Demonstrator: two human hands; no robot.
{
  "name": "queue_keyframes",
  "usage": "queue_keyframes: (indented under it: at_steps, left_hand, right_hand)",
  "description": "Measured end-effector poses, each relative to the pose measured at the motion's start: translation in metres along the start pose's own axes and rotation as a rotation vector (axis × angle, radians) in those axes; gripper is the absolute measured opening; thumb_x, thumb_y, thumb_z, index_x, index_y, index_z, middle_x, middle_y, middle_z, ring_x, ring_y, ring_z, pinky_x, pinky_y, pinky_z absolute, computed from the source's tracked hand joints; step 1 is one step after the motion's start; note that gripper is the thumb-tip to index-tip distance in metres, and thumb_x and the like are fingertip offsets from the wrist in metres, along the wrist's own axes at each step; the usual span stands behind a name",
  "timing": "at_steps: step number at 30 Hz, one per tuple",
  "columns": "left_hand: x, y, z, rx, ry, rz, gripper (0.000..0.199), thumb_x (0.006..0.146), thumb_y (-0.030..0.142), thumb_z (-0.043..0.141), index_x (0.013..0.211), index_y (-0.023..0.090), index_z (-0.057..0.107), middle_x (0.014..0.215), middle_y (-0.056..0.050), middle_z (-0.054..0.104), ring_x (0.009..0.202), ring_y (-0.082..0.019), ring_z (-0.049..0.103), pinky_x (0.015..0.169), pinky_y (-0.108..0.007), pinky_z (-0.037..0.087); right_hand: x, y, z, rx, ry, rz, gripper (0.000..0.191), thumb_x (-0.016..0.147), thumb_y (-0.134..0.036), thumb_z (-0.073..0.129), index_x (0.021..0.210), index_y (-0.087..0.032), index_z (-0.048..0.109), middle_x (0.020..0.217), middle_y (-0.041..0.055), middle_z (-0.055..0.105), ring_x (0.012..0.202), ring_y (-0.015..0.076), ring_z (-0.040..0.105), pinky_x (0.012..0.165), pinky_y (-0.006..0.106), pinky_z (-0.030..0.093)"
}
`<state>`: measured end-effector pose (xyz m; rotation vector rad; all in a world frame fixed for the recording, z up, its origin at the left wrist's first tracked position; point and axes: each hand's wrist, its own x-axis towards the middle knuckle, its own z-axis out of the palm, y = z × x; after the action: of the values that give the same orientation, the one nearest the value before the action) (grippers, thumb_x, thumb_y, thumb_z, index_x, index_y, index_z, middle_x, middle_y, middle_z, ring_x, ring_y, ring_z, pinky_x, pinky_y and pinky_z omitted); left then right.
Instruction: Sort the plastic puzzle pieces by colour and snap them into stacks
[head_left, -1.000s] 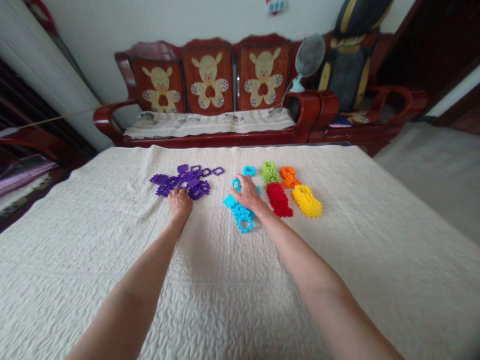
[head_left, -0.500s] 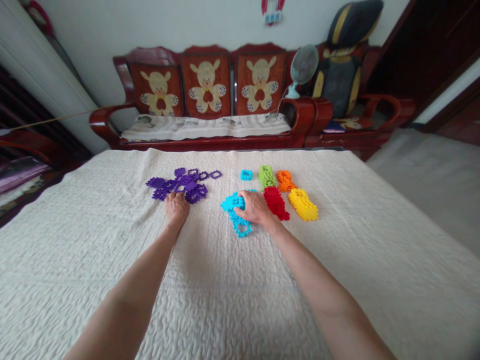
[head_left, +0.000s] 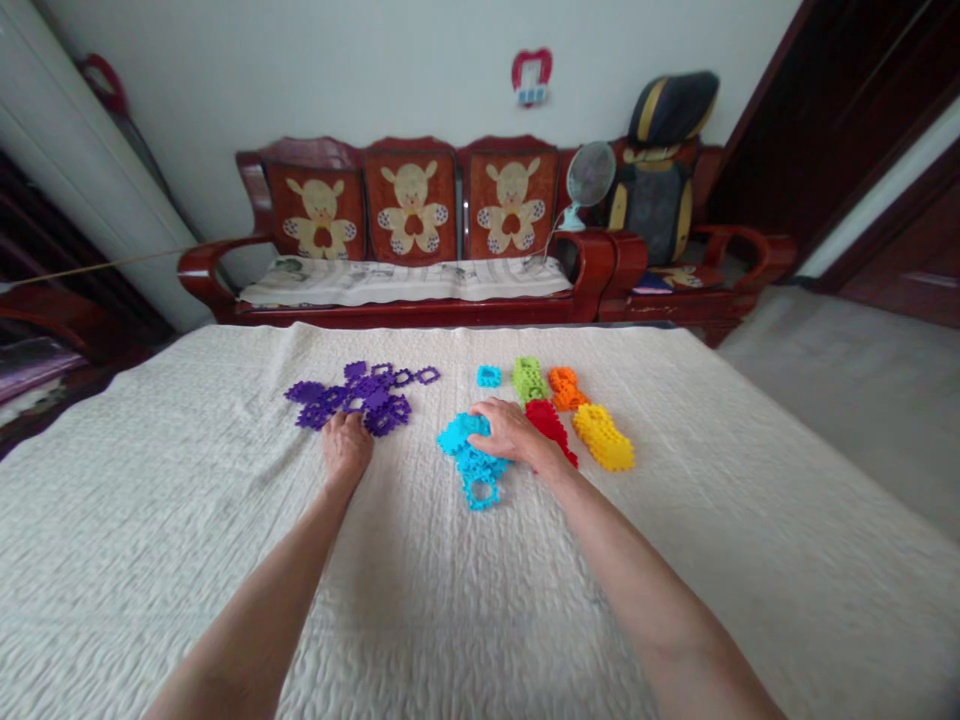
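Toothed plastic building pieces lie sorted by colour on the cloth. At the near edge of the spread-out purple pieces (head_left: pixel 375 393) rests my left hand (head_left: pixel 348 445), fingers curled down and tips hidden. My right hand (head_left: pixel 506 430) is closed over the upper part of the light blue pile, thumb and fingers around a light blue piece (head_left: pixel 461 433). Below it more light blue pieces (head_left: pixel 481 490) overlap, one with a round opening. Just right of my right hand is a row of red pieces (head_left: pixel 551 425), partly covered by the wrist.
Behind the blue pile lie a single blue square (head_left: pixel 488 376), green pieces (head_left: pixel 529 378) and orange pieces (head_left: pixel 568 388). Yellow pieces (head_left: pixel 604 437) are at the right. A pale quilted cloth (head_left: pixel 420 600) covers the table; a wooden sofa (head_left: pixel 405 312) stands beyond its far edge.
The view has tilted up, so everything sits lower in the picture. My right hand has shifted slightly over the light blue pile; my left hand stays by the purple pieces.
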<state>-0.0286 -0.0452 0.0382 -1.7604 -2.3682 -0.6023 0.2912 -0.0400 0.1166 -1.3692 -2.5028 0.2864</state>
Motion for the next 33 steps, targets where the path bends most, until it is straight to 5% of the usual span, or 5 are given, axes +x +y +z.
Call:
queue_keyframes:
  at_steps: [7,16,23,27,33]
  left_hand:
    - [0.001,-0.005,0.006,0.0,0.041,0.04,0.037,0.087,0.019,0.044,0.112,0.014,0.071,0.116,-0.016,0.068,0.113,-0.031,0.059,0.102,-0.042,0.044]
    - [0.0,-0.007,0.009,-0.02,0.08,0.058,0.037,0.086,0.019,0.044,0.111,0.016,0.071,0.114,-0.015,0.068,0.112,-0.03,0.06,0.1,-0.042,0.045]
    - [0.001,-0.008,0.009,-0.033,0.062,0.05,0.037,0.086,0.02,0.044,0.11,0.014,0.071,0.115,-0.017,0.068,0.113,-0.032,0.059,0.101,-0.046,0.045]
    - [0.001,-0.005,0.006,-0.039,0.035,0.035,0.038,0.087,0.02,0.042,0.111,0.014,0.071,0.114,-0.017,0.067,0.115,-0.032,0.058,0.102,-0.046,0.044]
    - [0.001,-0.001,0.002,-0.03,0.023,0.021,0.039,0.088,0.02,0.041,0.112,0.014,0.071,0.115,-0.017,0.067,0.115,-0.031,0.058,0.103,-0.045,0.043]
  right_hand:
    - [0.053,0.045,-0.023,-0.189,0.121,0.159,0.042,0.084,-0.026,0.062,0.126,-0.019,0.062,0.128,0.0123,0.065,0.121,0.0289,0.056,0.104,0.043,0.04]
    - [0.088,0.064,-0.015,-0.267,0.069,0.198,0.036,0.083,-0.026,0.061,0.118,-0.019,0.064,0.128,0.0136,0.064,0.121,0.0314,0.053,0.108,0.057,0.031]
    - [0.06,0.063,-0.009,-0.067,0.247,0.044,0.039,0.085,-0.02,0.056,0.123,-0.015,0.062,0.131,0.0135,0.061,0.123,0.0253,0.054,0.108,0.041,0.038]
    - [0.026,0.045,0.001,0.035,0.148,-0.029,0.035,0.089,-0.015,0.049,0.121,-0.015,0.063,0.124,0.0114,0.065,0.118,0.0195,0.058,0.106,0.03,0.04]
    - [0.0,0.014,0.018,-0.006,-0.014,0.116,0.041,0.094,-0.042,0.054,0.128,-0.019,0.06,0.136,0.012,0.06,0.128,0.0258,0.051,0.108,0.039,0.039]
